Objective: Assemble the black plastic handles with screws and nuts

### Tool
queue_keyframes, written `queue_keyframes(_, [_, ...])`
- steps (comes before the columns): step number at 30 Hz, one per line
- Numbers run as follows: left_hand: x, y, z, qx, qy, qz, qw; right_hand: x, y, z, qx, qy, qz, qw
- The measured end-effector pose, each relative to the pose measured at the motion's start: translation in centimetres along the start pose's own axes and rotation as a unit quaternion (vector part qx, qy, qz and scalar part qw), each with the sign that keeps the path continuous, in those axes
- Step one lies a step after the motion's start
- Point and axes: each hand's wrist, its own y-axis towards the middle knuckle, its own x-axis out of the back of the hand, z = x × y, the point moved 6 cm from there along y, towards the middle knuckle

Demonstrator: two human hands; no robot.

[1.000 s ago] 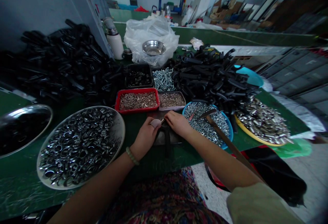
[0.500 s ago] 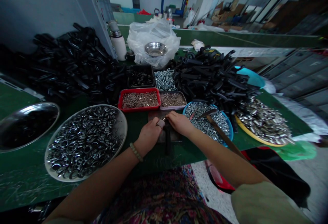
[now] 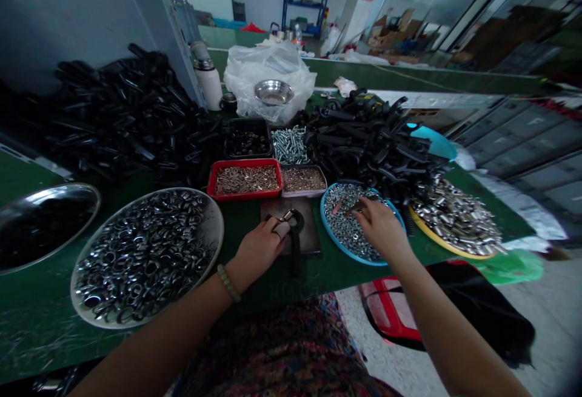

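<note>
My left hand (image 3: 260,244) is closed, its fingertips at a small shiny metal piece (image 3: 287,215) by the ring end of a black handle-like part (image 3: 295,245). That part lies on a flat metal plate (image 3: 311,227). My right hand (image 3: 381,225) is over the blue basin (image 3: 325,227) of small metal nuts, its fingers closed around a hammer (image 3: 357,205) near the dark head. The hammer's wooden handle is hidden under my hand and forearm.
Beyond the plate stand a red tray (image 3: 245,196) of small screws, a tray (image 3: 304,192) of tiny parts and a pile of bolts (image 3: 290,145). A large dish (image 3: 213,236) of rings is left, a yellow basin (image 3: 448,244) right. Black parts (image 3: 136,118) are heaped behind.
My right hand has left the metal piece beside my left hand and moved right to the hammer on the blue basin. My left hand stays by the black part; the view has shifted slightly.
</note>
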Motion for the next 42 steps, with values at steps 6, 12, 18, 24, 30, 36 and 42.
queue_keyframes(6, [-0.7, -0.2, 0.4, 0.008, -0.040, -0.021, 0.999, 0.3, -5.0, -5.1, -0.056, -0.172, 0.072, 0.981])
queue_keyframes(12, [-0.8, -0.1, 0.5, 0.018, -0.047, -0.020, 0.999, -0.1, -3.6, 5.2, -0.011, 0.112, 0.124, 0.986])
queue_keyframes(18, [-0.7, -0.2, 0.6, 0.024, -0.049, -0.016, 0.998, 1.0, -2.2, 11.3, 0.048, 0.207, 0.124, 0.969])
queue_keyframes(24, [-0.3, -0.2, 0.4, 0.011, -0.040, -0.001, 0.999, 1.0, -1.7, 11.8, 0.050, 0.190, 0.129, 0.972])
queue_keyframes(30, [-0.4, 0.0, 0.5, 0.017, -0.036, 0.011, 0.999, 0.4, -1.9, 11.6, 0.037, 0.166, 0.169, 0.971])
queue_keyframes(36, [-0.5, -0.4, 0.2, 0.030, -0.045, 0.001, 0.999, 0.1, -2.4, 11.2, 0.026, 0.171, 0.178, 0.969])
queue_keyframes(42, [5.2, 1.3, 3.5, 0.078, -0.105, -0.137, 0.982, 2.0, -4.2, 12.3, 0.056, 0.230, 0.135, 0.962])
